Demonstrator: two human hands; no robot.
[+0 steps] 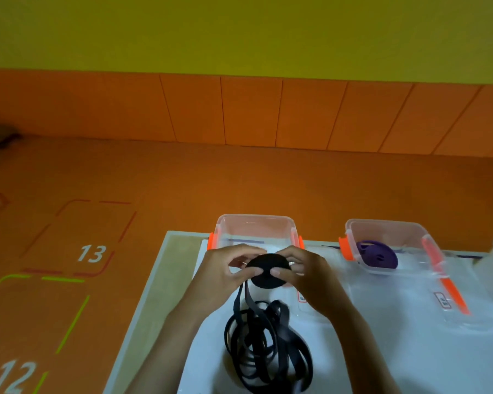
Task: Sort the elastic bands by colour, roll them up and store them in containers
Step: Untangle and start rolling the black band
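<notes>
2 hands, left hand (225, 277) and right hand (310, 275), pinch the black roll (268, 273) in front of the left container (255, 218); I see its loose tail (268, 346) heaped on the counter (410, 354).

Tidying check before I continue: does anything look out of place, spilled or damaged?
Nothing looks spilled or damaged. Only the loose black band is untidy, heaped in tangled loops on the table below the black roll held by the left hand and right hand.

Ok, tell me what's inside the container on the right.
One rolled-up purple band lies inside the right container. Nothing else shows there; the floor under the roll is covered.
</notes>
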